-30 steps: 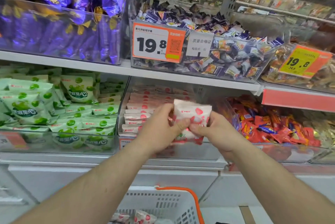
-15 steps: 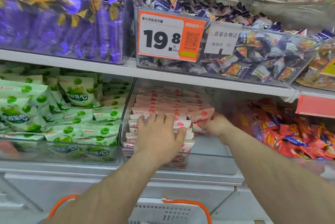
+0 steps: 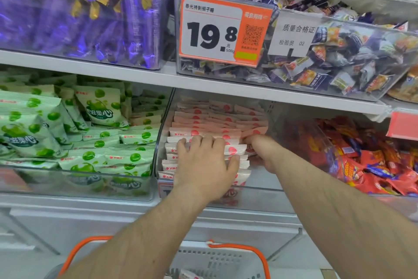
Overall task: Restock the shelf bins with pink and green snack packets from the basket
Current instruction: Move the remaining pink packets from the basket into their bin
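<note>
The pink snack packets (image 3: pixel 210 125) are standing in tidy rows inside the clear middle bin (image 3: pixel 260 190) on the lower shelf. The left hand (image 3: pixel 203 165) is lying flat over the front rows, fingers straight and spread, its grip closing on nothing. The right hand (image 3: pixel 260 150) is pinching a pink packet at the row's right end. Green snack packets (image 3: pixel 99 111) are filling the neighbouring bin (image 3: pixel 74 188) to the left. The basket (image 3: pixel 217 258) with orange handles is sitting below.

You see pale pink packets (image 3: pixel 210 120) dotted with red, white packets (image 3: pixel 99 107) printed with green fruit, purple wrappers (image 3: pixel 74 14) flecked with gold, an orange-and-white price tag (image 3: pixel 222 30), and a white basket (image 3: pixel 217 258) with orange handles (image 3: pixel 255 254).
</note>
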Demonstrator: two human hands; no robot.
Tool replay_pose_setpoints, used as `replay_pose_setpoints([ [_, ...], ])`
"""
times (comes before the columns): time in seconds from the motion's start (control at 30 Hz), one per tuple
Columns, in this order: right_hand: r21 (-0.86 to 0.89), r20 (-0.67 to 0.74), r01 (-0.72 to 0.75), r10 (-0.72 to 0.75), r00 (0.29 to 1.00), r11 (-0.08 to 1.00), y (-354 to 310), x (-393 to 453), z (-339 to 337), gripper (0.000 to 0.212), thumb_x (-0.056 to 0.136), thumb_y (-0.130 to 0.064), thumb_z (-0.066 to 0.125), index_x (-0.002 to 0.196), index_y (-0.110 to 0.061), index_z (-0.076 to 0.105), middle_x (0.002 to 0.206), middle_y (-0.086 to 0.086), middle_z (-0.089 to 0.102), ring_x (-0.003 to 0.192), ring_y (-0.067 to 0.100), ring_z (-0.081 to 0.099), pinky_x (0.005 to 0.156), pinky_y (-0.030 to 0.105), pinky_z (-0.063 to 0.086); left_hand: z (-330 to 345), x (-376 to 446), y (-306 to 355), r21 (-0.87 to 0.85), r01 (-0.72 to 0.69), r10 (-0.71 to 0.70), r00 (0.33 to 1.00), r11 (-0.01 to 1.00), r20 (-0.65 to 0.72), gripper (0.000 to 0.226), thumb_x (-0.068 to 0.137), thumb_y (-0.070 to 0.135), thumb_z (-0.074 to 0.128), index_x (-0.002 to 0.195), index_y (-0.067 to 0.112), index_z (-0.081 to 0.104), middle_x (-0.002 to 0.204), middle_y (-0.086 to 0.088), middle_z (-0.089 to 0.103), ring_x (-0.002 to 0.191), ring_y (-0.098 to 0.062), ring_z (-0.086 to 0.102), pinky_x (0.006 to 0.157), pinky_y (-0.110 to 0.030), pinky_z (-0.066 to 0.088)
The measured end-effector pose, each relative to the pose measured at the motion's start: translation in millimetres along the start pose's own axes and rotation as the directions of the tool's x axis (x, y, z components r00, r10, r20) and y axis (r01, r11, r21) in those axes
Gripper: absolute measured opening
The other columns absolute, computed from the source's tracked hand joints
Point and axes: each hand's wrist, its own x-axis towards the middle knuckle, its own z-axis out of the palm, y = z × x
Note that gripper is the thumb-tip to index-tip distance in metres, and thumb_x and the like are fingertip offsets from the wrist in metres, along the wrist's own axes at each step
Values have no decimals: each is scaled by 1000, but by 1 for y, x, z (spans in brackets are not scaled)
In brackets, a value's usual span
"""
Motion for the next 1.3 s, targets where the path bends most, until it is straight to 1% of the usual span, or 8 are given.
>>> replay_pose_setpoints([
  [0.2,-71,-1,-68,68,998,995,-5,-5,1,6,86,-22,55,84,-20,60,76,1,60,66,19,53,58,30,35,-1,1,1,-29,11,-11,1000,1000,8,52,94,58,27,129,26,50,133,2,52,126,-23,38,106,-51,21],
  [0.37,-38,38,-30,32,999,999,6,-7,-5,27,81,-36,66,105,-23,70,97,-3,73,94,18,67,88,38,57,-5,0,2,-89,18,-18,1000,996,5,49,92,55,35,128,25,49,134,3,52,127,-21,37,109,-51,18],
  [0.5,-113,-94,14,-25,995,993,5,-24,-11,34,77,-32,68,105,-14,70,99,3,73,79,20,62,61,26,46,-12,-5,1,-197,-67,33,985,978,-169,38,87,47,48,115,24,58,118,5,60,117,-20,48,106,-48,23],
  [0.67,-453,-444,440,-624,643,775,9,-95,4,19,78,-20,60,96,-13,61,101,3,59,87,22,59,79,35,49,-10,-49,-2,-245,-411,191,771,878,-608,20,73,26,60,90,17,65,93,1,63,93,-21,52,85,-37,30],
  [0.77,-421,-332,755,-860,387,502,49,-134,29,11,71,-18,51,75,-12,59,76,-3,54,67,12,49,65,28,44,15,-90,-15,-315,-423,212,822,850,-529,20,74,24,56,90,15,62,90,-2,62,88,-23,51,76,-38,34],
  [0.87,-433,-107,796,-901,421,423,114,-147,62,13,68,-21,48,69,-13,58,67,-10,47,60,13,46,57,26,39,66,-133,-36,-402,-278,206,955,872,-214,23,75,28,51,92,16,61,87,0,60,86,-23,53,73,-37,35],
  [1.03,-701,457,530,-269,848,478,204,-115,107,11,82,-20,55,87,-15,63,91,6,66,90,30,62,67,30,41,129,-177,-64,-309,17,132,880,951,456,32,85,24,53,117,21,58,114,-2,62,109,-25,55,92,-40,44],
  [1.3,-944,299,190,463,834,269,333,-90,131,35,97,-23,45,129,-11,56,131,7,58,117,27,57,92,33,45,175,-202,-73,-270,168,84,687,948,721,29,96,27,47,125,22,50,121,-2,57,103,-21,54,83,-35,49],
])
